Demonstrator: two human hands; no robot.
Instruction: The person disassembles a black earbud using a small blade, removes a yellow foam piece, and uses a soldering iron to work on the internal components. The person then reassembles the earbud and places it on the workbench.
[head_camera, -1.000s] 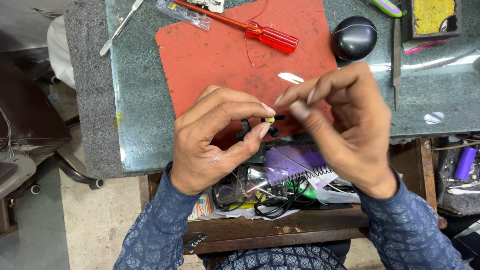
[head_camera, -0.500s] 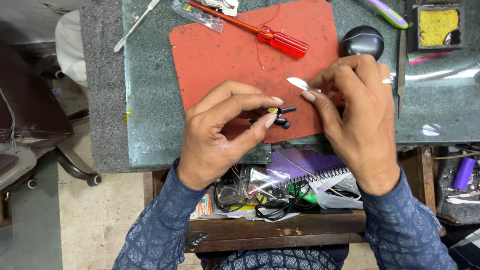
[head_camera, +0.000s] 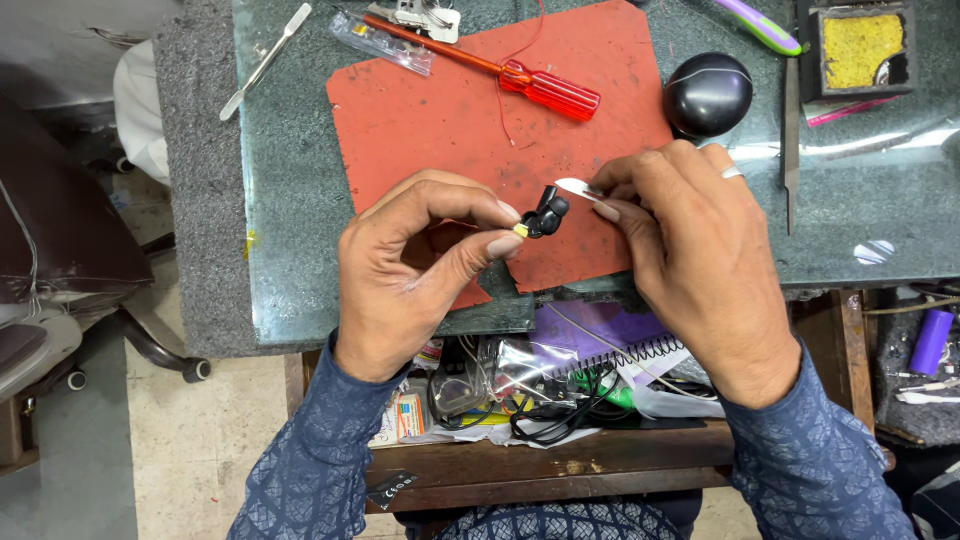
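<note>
Red mat (head_camera: 450, 120), red-handled screwdriver (head_camera: 550, 88), black earpiece (head_camera: 547, 214), blue patterned sleeves (head_camera: 310, 470).

Hidden, cropped and too small to read

The small black part (head_camera: 546, 214) pinched in the left hand (head_camera: 410, 270) is half covered by fingers (head_camera: 497, 245) — its shape and the yellow bit at its tip cannot be made out. The thin metal tool (head_camera: 577, 187) vanishes into the right hand (head_camera: 700, 250), handle unseen. The top edge cuts off the purple pen (head_camera: 762, 27) and the sponge tray (head_camera: 860, 45); the drawer clutter (head_camera: 540, 385) is a tangle — mostly under the desk (head_camera: 290, 250).
</note>
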